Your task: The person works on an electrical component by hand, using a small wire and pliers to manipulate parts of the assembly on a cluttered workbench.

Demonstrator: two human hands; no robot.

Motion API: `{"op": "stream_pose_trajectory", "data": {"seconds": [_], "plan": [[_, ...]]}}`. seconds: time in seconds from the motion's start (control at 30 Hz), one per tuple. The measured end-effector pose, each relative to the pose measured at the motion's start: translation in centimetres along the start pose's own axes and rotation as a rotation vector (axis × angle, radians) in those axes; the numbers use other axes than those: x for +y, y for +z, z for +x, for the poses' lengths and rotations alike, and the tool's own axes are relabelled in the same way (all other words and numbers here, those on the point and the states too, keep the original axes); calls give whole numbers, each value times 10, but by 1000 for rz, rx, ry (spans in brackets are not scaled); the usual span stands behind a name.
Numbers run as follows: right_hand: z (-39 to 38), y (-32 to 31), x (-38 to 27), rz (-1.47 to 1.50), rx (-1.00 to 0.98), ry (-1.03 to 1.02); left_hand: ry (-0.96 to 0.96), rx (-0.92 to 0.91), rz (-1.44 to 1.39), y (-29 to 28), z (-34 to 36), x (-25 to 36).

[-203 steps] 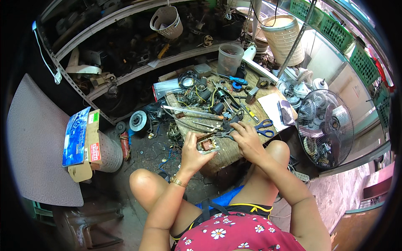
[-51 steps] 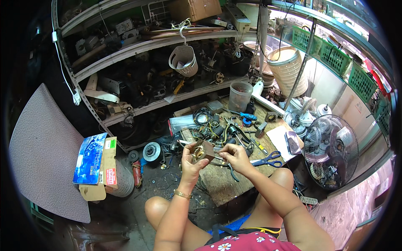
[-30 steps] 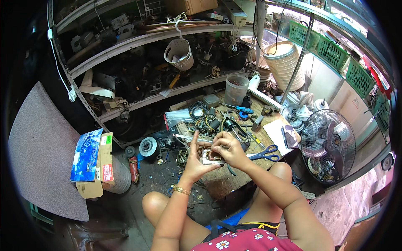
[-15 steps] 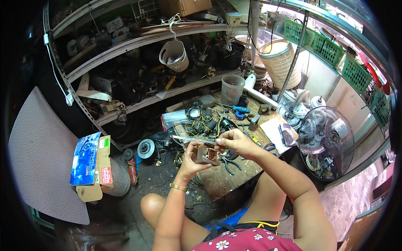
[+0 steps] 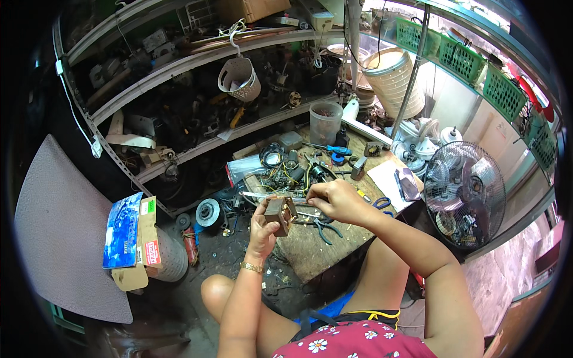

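My left hand (image 5: 259, 237) is wrapped round a small brown metal block (image 5: 276, 216), which looks like a laminated core with a hollow and copper-coloured bits on its right face. Level with it, the fingers of my right hand (image 5: 339, 201) pinch the end of a thin, pale metal strip (image 5: 255, 194). The strip runs leftward behind the block; whether the two touch, I cannot tell. Dark-handled pliers (image 5: 326, 229) rest on the wooden worktop (image 5: 310, 259) just below my right hand, among light-coloured crumbs.
Wires and small parts (image 5: 280, 173) heap behind my hands. Blue-handled scissors (image 5: 382, 204), a notepad (image 5: 385, 176) and a caged fan (image 5: 465, 194) are to the right. A cardboard box (image 5: 146, 241) tops a bucket at left. Loaded shelves (image 5: 179, 62) rise behind.
The brown block has turned in my left hand and moved slightly left, its hollow face now toward the right. My right hand has drawn a little apart from it.
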State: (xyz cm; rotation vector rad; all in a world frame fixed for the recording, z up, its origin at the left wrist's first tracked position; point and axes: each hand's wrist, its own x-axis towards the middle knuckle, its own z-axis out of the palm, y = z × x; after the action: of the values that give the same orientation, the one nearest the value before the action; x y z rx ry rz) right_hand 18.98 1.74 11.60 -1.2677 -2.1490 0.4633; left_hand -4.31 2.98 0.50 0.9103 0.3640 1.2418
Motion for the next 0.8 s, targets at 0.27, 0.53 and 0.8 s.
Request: {"op": "stream_pose_trajectory", "data": {"seconds": [0.27, 0.53, 0.8], "plan": [[0, 40, -6, 64, 114, -46, -12, -16, 58, 13, 0, 4], [-6, 50, 21, 290, 75, 106, 86, 81, 152, 13, 6, -1], [4, 50, 16, -38, 37, -125, 90, -30, 709, 15, -1, -11]]}}
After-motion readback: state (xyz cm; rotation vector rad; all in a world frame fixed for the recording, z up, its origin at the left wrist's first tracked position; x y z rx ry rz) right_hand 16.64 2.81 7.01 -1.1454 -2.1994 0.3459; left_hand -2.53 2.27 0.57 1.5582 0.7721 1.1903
